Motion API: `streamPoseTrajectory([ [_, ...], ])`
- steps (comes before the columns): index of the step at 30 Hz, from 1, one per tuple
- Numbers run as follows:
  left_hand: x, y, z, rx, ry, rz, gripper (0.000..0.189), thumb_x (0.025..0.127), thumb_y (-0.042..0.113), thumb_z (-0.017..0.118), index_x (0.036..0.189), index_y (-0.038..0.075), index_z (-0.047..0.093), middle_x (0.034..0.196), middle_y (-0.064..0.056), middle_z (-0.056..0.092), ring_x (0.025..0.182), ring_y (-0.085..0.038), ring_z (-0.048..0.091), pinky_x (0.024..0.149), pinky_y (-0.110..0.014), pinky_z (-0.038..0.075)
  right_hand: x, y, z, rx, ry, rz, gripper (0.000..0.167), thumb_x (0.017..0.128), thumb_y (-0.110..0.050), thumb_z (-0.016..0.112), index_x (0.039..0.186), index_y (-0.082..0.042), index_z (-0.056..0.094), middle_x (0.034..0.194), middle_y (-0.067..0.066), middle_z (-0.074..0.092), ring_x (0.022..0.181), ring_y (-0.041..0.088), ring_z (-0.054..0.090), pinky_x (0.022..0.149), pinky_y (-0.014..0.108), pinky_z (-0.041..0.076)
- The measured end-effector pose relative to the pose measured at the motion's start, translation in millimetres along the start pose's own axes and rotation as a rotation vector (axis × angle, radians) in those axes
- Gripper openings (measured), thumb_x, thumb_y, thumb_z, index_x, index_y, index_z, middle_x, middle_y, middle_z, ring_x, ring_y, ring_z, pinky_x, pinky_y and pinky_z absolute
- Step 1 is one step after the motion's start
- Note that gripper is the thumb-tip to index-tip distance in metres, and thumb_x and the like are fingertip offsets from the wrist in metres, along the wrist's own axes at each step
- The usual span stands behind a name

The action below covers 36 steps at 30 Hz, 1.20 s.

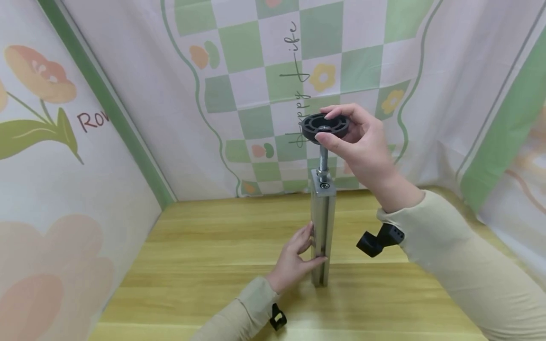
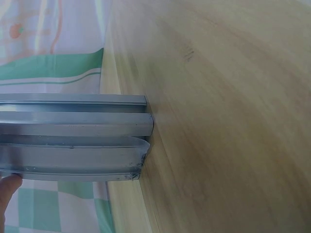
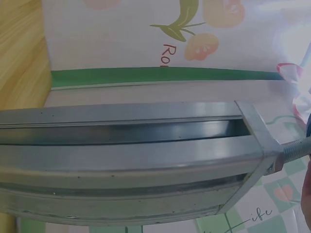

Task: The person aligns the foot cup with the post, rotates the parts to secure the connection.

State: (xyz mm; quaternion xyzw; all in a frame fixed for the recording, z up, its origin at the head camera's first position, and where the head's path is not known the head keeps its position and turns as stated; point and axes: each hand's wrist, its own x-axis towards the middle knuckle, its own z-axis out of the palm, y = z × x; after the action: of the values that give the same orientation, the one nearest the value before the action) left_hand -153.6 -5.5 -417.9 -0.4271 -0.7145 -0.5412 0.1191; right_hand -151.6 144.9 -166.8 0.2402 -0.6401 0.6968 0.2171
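Observation:
An aluminium extrusion profile (image 1: 321,222) stands upright on the wooden table, its slotted sides showing in both wrist views. From the metal end plate (image 1: 325,188) on its top rises a threaded rod (image 1: 323,158) with a nut at its base. The rod carries a round black leveling foot (image 1: 325,127), spoked on its upper face. My right hand (image 1: 356,135) grips the rim of this foot between thumb and fingers. Low down, my left hand (image 1: 294,258) holds the profile, thumb on the near side and fingers on its left. The profile's lower end (image 2: 143,138) meets the tabletop in the left wrist view.
The wooden table (image 1: 204,246) reaches back to a printed curtain (image 1: 247,94) with green checks. Another flowered curtain (image 1: 51,180) hangs along the left side, and more fabric hangs at the right. Black mounts (image 1: 379,240) are strapped at both sleeves.

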Motion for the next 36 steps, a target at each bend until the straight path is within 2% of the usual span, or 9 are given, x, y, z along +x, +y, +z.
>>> streamPoseTrajectory([
  [9,0.1,3.4,-0.9,-0.050,-0.010,-0.098,0.085,0.077,-0.005,0.072,0.146,0.001,0.023,0.148,-0.025,0.030,0.126,-0.039,0.046,0.104,-0.031,0.045,1.9,7.8,4.0,-0.037,0.044,-0.207,0.025,0.072,0.000,0.078,0.086,-0.014,0.062,0.106,0.005,0.058,0.091,0.016,0.062,0.074,0.013,0.056],
  [10,0.3,3.7,-0.8,-0.047,-0.011,-0.100,0.085,0.077,-0.005,0.072,0.146,-0.001,0.023,0.148,-0.025,0.030,0.126,-0.039,0.046,0.104,-0.031,0.045,2.2,7.7,4.9,-0.056,0.047,-0.236,0.024,0.071,0.003,0.078,0.085,-0.009,0.062,0.105,0.004,0.057,0.092,0.016,0.061,0.075,0.013,0.056],
  [16,0.4,3.6,-0.2,-0.038,-0.007,-0.095,0.086,0.078,-0.004,0.072,0.147,0.003,0.022,0.148,-0.026,0.030,0.126,-0.038,0.046,0.104,-0.031,0.046,1.4,2.5,10.5,-0.311,0.109,-0.347,0.031,0.067,0.009,0.077,0.085,0.014,0.053,0.093,-0.009,0.049,0.090,0.012,0.052,0.076,0.010,0.051],
  [20,0.8,3.3,-0.8,-0.036,-0.004,-0.092,0.088,0.078,-0.004,0.073,0.148,0.007,0.021,0.147,-0.026,0.032,0.125,-0.038,0.047,0.103,-0.030,0.046,0.3,-0.7,12.1,-0.440,0.149,-0.354,0.031,0.068,0.001,0.080,0.084,0.011,0.056,0.088,-0.013,0.044,0.086,0.007,0.045,0.068,0.009,0.045],
  [22,1.1,2.6,-0.9,-0.031,-0.002,-0.079,0.090,0.077,-0.004,0.073,0.148,0.009,0.019,0.146,-0.027,0.033,0.124,-0.039,0.048,0.103,-0.032,0.047,0.2,-1.0,11.8,-0.448,0.149,-0.357,0.032,0.068,0.000,0.081,0.085,0.011,0.056,0.089,-0.014,0.043,0.086,0.007,0.045,0.070,0.009,0.045],
  [26,6.1,19.0,-5.7,-0.020,0.002,-0.016,0.095,0.075,-0.009,0.072,0.148,0.016,0.016,0.139,-0.033,0.036,0.117,-0.044,0.051,0.100,-0.037,0.049,1.1,4.5,6.0,-0.294,0.069,-0.371,0.046,0.070,-0.019,0.085,0.092,0.008,0.056,0.096,-0.010,0.048,0.090,0.010,0.050,0.080,0.011,0.051],
  [30,9.5,34.1,-9.9,-0.025,0.002,-0.008,0.094,0.075,-0.012,0.071,0.147,0.014,0.017,0.136,-0.037,0.037,0.114,-0.046,0.052,0.098,-0.040,0.050,2.8,12.7,-1.9,-0.005,-0.053,-0.263,0.059,0.073,-0.044,0.079,0.110,-0.005,0.054,0.106,0.005,0.054,0.094,0.014,0.058,0.084,0.014,0.054],
  [33,8.7,35.1,-10.0,-0.039,-0.002,-0.042,0.089,0.075,-0.011,0.071,0.146,0.006,0.020,0.138,-0.036,0.035,0.117,-0.046,0.050,0.099,-0.040,0.049,6.3,17.4,-5.9,0.191,-0.131,-0.146,0.049,0.083,-0.036,0.072,0.117,-0.008,0.050,0.112,0.011,0.053,0.101,0.017,0.058,0.089,0.019,0.053],
  [36,7.7,34.6,-9.9,-0.044,-0.002,-0.047,0.089,0.075,-0.011,0.071,0.146,0.007,0.020,0.139,-0.036,0.034,0.119,-0.047,0.048,0.100,-0.039,0.048,12.0,20.6,-7.9,0.388,-0.214,-0.040,0.037,0.092,-0.028,0.059,0.120,-0.007,0.048,0.116,0.012,0.053,0.106,0.020,0.057,0.096,0.022,0.050],
])
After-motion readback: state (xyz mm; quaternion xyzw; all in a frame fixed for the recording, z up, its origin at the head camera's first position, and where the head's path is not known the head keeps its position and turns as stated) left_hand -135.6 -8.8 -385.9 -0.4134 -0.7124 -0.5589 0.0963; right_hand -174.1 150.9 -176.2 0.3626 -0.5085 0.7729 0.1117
